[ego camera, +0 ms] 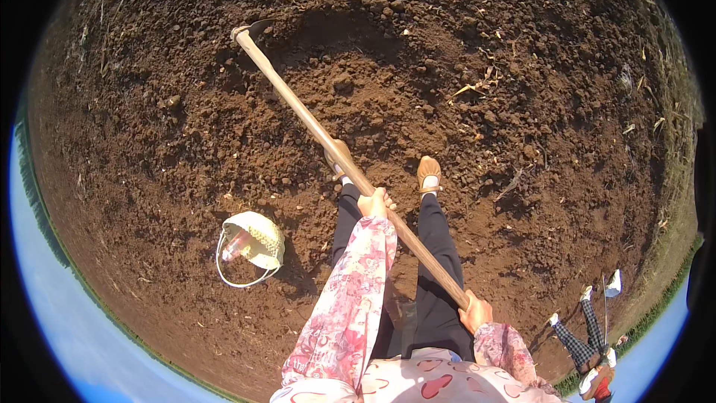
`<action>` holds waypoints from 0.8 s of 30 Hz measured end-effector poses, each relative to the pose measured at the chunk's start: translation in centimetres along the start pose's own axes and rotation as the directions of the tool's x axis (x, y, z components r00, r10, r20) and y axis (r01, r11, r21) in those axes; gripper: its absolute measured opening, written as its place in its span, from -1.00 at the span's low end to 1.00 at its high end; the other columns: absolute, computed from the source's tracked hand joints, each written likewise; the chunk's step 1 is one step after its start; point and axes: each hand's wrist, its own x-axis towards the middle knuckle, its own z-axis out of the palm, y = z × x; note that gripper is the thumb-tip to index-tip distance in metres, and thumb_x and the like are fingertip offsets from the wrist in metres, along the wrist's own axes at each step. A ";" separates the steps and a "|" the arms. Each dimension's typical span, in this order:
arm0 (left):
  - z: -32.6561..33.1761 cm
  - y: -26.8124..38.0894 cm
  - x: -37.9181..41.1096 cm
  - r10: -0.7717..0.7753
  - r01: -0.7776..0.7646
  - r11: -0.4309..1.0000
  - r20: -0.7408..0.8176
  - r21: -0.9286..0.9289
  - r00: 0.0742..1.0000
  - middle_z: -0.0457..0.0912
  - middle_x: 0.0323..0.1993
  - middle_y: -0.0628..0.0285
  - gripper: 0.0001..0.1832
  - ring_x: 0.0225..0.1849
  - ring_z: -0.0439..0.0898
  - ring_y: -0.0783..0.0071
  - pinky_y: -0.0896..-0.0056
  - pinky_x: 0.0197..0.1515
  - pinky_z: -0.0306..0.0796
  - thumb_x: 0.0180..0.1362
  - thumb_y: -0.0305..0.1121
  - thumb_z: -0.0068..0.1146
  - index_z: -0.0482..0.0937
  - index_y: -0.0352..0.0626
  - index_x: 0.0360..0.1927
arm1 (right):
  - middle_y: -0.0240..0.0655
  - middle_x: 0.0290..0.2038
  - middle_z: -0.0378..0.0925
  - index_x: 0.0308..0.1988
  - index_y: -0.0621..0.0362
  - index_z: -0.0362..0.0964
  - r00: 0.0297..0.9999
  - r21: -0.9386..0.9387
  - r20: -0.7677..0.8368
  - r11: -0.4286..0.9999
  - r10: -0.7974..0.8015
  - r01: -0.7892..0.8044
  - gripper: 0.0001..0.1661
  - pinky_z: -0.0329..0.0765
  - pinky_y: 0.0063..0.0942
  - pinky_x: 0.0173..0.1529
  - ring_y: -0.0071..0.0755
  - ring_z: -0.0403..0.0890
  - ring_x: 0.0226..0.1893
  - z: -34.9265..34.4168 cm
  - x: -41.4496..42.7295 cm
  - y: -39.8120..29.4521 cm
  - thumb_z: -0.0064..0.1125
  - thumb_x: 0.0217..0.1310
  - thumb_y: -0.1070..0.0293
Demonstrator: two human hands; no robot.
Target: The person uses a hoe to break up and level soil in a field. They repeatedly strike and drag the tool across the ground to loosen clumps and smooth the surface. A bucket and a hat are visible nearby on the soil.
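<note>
A hoe with a long wooden handle [305, 115] runs slantwise across the view. Partway along the shaft, my left hand [376, 203] is wrapped around it. My right hand [476, 312] grips the handle near its lower end. At the upper left, the dark hoe blade [260, 27] is seen nearly edge-on, beside a shaded hollow [347, 33] in the brown soil. Whether the blade touches the ground I cannot tell. My brown shoes [429, 173] stand on loose earth, and the handle passes over the left one.
To my left a pale yellow basket [263, 235] with a white handle sits on the soil, a clear plastic item [238, 244] inside. Dry plant scraps [472, 88] lie right of the hollow. Another person [592, 341] stands at the lower right, near a pole with something white [613, 284].
</note>
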 end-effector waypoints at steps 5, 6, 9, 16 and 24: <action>-5.5 -7.1 -9.0 -0.104 0.111 0.986 0.057 -0.127 0.993 0.27 -0.71 0.30 -0.87 -0.75 0.26 0.53 0.48 -0.69 0.24 -0.02 -0.56 -0.05 0.24 -0.17 -0.49 | -0.16 -0.53 0.51 -0.25 -0.07 0.25 0.985 -0.137 0.171 0.990 -0.018 0.042 -0.56 0.45 -0.15 -0.30 0.01 0.53 -0.45 3.5 -6.5 10.3 0.19 -0.22 0.13; -6.0 -7.3 -10.6 -0.186 0.186 0.978 0.002 -0.095 0.983 0.28 -0.71 0.28 -0.89 -0.74 0.28 0.51 0.46 -0.67 0.26 -0.02 -0.56 -0.06 0.26 -0.18 -0.48 | -0.16 -0.52 0.51 -0.25 -0.09 0.24 0.971 -0.204 0.233 0.979 0.061 -0.013 -0.56 0.45 -0.15 -0.29 0.01 0.53 -0.44 3.7 -7.5 11.2 0.17 -0.22 0.14; -6.6 -5.9 -12.6 -0.209 0.205 0.965 -0.013 -0.162 0.978 0.25 -0.75 0.31 -0.87 -0.74 0.27 0.52 0.47 -0.66 0.27 -0.04 -0.59 -0.06 0.24 -0.19 -0.50 | -0.20 -0.61 0.48 -0.42 -0.03 0.29 0.992 -0.189 0.126 0.982 0.032 -0.008 -0.70 0.45 -0.24 -0.39 -0.08 0.52 -0.51 3.3 -7.6 11.2 0.18 -0.27 0.22; -6.3 10.3 -4.9 0.408 -0.370 0.892 0.112 -0.259 0.906 0.12 -0.73 0.43 -0.85 -0.75 0.11 0.66 0.58 -0.68 0.12 0.00 -0.55 -0.09 0.19 -0.11 -0.51 | -0.23 -0.64 0.44 -0.40 0.00 0.27 0.894 -0.024 -0.128 0.903 -0.429 0.430 -0.70 0.42 -0.22 -0.44 -0.08 0.51 -0.52 0.7 4.4 -4.4 0.19 -0.25 0.35; 1.1 5.3 -0.8 0.130 -0.130 0.989 -0.012 -0.072 0.991 0.21 -0.77 0.33 -0.87 -0.81 0.20 0.58 0.54 -0.75 0.15 -0.07 -0.57 -0.07 0.22 -0.25 -0.59 | -0.09 -0.51 0.49 -0.20 -0.04 0.25 0.996 -0.008 0.023 0.997 -0.081 0.082 -0.57 0.43 -0.18 -0.26 0.02 0.51 -0.38 -1.1 1.4 -2.7 0.20 -0.18 0.29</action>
